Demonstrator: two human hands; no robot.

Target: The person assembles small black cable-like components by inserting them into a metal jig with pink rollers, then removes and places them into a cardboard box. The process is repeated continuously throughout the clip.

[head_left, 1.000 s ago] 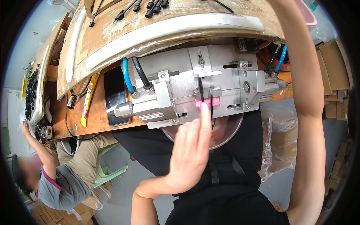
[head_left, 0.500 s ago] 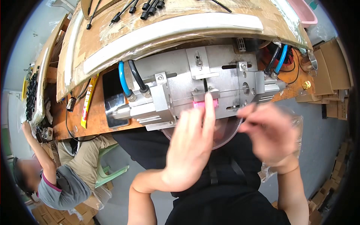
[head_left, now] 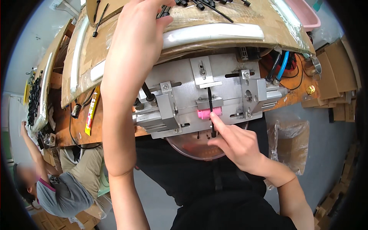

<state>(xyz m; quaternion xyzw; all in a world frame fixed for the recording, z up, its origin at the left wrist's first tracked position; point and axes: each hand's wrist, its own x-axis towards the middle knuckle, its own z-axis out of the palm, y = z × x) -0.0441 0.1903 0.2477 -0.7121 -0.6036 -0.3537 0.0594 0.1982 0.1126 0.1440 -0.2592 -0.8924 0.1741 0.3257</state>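
Observation:
A thin black rod with a thicker end (head_left: 213, 132) lies across a pink block (head_left: 204, 114) on a grey metal fixture (head_left: 191, 97), its thick end toward me. My right hand (head_left: 243, 147) touches the rod with its stretched index fingertip, just over the block. Its thumb is spread apart near the rod's thick end, and the other fingers are curled. My left hand (head_left: 142, 27) reaches up over a cardboard-covered surface, thumb and finger apart around the ends of several black rods (head_left: 207, 5). The top edge of the picture cuts off part of this hand.
A clear bowl (head_left: 191, 147) sits under the fixture's near edge, by my lap. Blue and black hoses (head_left: 283, 65) join the fixture's right end. A yellow packet (head_left: 91, 111) lies on the wooden table. Another person (head_left: 69, 188) sits at the left. Cardboard boxes (head_left: 337, 73) stand at right.
My left hand has left the pink block and gone up to the black rods on the cardboard. My right hand has come in from the right and now touches the rod on the fixture.

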